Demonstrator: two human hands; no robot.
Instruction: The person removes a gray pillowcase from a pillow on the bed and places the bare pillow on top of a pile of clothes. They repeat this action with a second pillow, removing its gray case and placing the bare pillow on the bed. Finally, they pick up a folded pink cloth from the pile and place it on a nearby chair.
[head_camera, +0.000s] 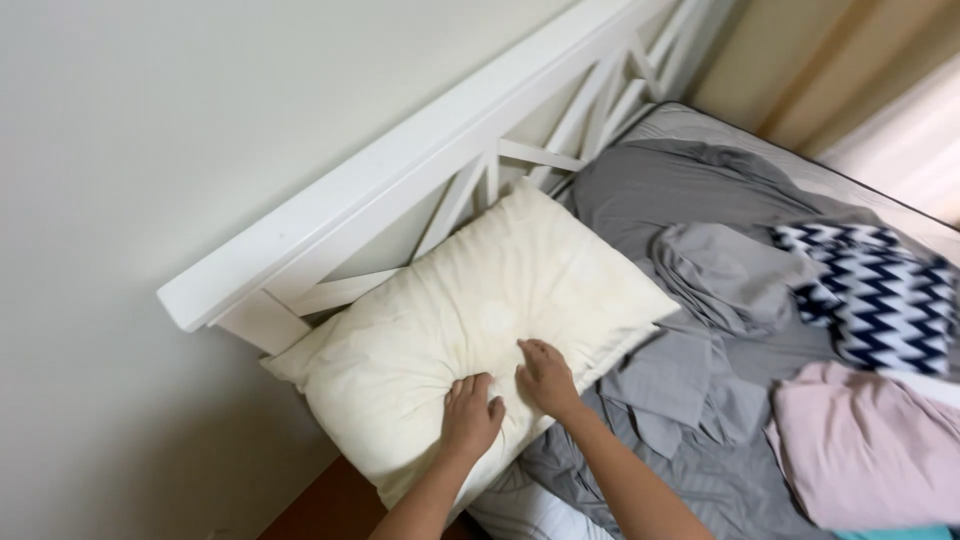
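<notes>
Pressing down into a cream, uncovered pillow (470, 330), both hands sit side by side near its lower edge. The left hand (470, 415) lies at about 6 o'clock on the pillow, its fingers curled and clenched into the soft fabric so that creases fan out from the knuckles. Just beside it, at about 5 o'clock, the right hand (545, 378) has its fingers bent and bunching the same fabric; its grip is also clenched on the pillow. The two hands are near each other but not touching.

The pillow lies at the head of the bed, its long axis running from about 8 o'clock to 2 o'clock, parallel to the white wooden headboard (400, 180) with its crossed slats. Its upper long edge rests against the headboard, one corner pointing toward 7 o'clock and hanging a little past the mattress edge, the opposite corner pointing toward 1 o'clock.

To the right, at 3 o'clock from the pillow, rumpled grey bedding (690, 200) spreads over the bed, and the pillow's right corner overlaps it. Farther right a navy and white zigzag cloth (880, 300) lies on the grey bedding, and below it, at 4 o'clock, a pale pink cloth (860, 450). Beige curtains (800, 70) hang at the upper right.
</notes>
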